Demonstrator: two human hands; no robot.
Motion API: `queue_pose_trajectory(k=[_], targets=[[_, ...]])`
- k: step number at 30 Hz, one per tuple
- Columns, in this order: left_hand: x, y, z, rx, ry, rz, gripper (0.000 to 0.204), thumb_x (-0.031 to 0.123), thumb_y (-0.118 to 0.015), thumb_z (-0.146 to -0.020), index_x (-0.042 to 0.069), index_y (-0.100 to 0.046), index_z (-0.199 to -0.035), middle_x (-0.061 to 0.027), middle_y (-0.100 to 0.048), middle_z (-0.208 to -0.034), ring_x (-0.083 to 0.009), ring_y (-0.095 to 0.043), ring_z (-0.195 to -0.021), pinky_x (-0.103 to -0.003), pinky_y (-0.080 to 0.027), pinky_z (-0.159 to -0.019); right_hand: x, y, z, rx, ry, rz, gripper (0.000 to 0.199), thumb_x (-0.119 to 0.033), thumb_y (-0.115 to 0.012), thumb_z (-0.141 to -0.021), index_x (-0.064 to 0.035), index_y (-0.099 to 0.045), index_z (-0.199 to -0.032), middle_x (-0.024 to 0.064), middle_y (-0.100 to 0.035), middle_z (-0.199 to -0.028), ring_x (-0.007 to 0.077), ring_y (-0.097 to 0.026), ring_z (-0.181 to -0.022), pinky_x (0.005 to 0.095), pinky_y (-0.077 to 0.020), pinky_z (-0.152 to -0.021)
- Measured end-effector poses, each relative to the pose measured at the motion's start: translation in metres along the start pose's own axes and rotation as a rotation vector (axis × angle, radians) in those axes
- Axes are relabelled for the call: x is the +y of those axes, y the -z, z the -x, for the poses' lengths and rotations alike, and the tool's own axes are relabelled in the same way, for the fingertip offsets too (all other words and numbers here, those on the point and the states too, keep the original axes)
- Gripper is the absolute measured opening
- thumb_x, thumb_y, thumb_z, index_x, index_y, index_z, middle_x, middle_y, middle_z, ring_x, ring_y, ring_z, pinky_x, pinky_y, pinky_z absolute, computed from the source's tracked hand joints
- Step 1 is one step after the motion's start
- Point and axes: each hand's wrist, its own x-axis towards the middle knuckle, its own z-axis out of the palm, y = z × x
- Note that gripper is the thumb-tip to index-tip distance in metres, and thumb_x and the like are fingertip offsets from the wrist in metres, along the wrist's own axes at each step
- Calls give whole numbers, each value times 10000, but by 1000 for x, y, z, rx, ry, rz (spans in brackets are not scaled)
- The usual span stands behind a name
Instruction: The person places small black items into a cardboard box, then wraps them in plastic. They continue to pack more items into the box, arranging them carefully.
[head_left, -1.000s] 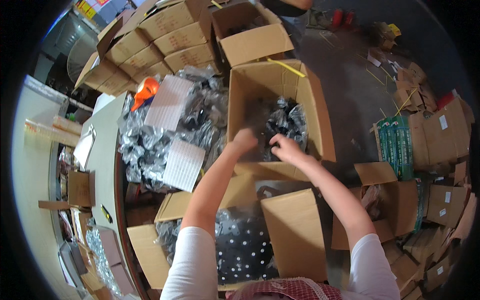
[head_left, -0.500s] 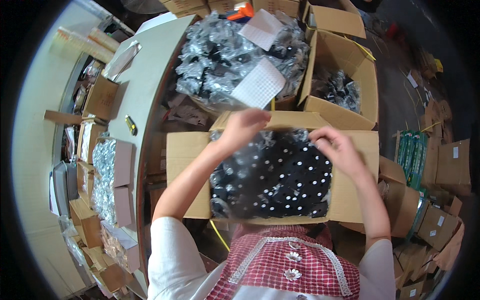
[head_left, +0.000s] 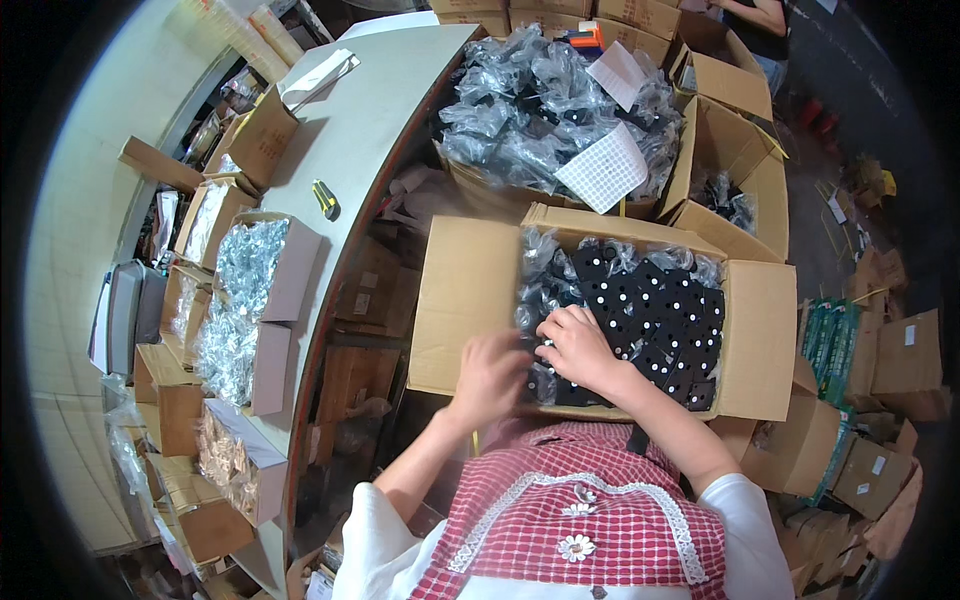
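Reaching into the open cardboard box (head_left: pixel 470 300) in front of the person, both hands work at its near left corner. The left hand (head_left: pixel 492 375) rests curled against the box's near edge, fingers bent, though what they grip is hidden. The right hand (head_left: pixel 578 348) lies just beside it, fingers closed around a black packet in clear wrap (head_left: pixel 545 385). More black packets (head_left: pixel 650 310) fill the box.

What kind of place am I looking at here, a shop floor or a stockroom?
Most likely a packing or small-parts workshop. Open cartons crowd the floor, a box in front of the person is full of bagged black parts, and a long bench carries more boxes of bagged pieces.
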Motion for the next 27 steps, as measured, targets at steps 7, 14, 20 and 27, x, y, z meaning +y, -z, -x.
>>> queue_pose_trajectory(k=[7, 14, 20, 27], targets=[[16, 1, 47, 92, -8, 92, 169, 53, -689, -760, 76, -675, -927, -107, -646, -1162, -322, -588, -1140, -470, -401, -1007, -10, -33, 1, -1, -83, 128, 418, -261, -869, -694, -41, -650, -974, 109, -587, -1051, 326, -506, -1108, 445, -379, -1005], [15, -4, 65, 207, 36, 91, 165, 14, -670, -765, 60, -667, -924, -103, -662, -1131, -313, -614, -1106, -454, -428, -998, -2, -24, 2, 51, -160, -82, 436, -232, -887, -619, -74, -594, -901, 85, -579, -994, 327, -505, -1054, 426, -391, -948], [6, -8, 76, 247, 47, 105, 235, 1, -639, -744, 48, -668, -972, -123, -665, -1140, -330, -618, -1099, -459, -437, -999, 12, 0, 3, 86, 18, -140, 358, -146, -839, -660, -69, -568, -881, 88, -550, -1099, 318, -511, -1106, 420, -421, -985], [3, -1, 52, 289, 339, 369, 383, 29, -617, -755, 81, -691, -1128, -130, -652, -1242, -344, -611, -1114, -435, -454, -996, 18, 5, 20, 53, -173, -463, 155, -117, -725, -866, -43, -648, -978, 91, -593, -1172, 211, -636, -1001, 348, -529, -854]])
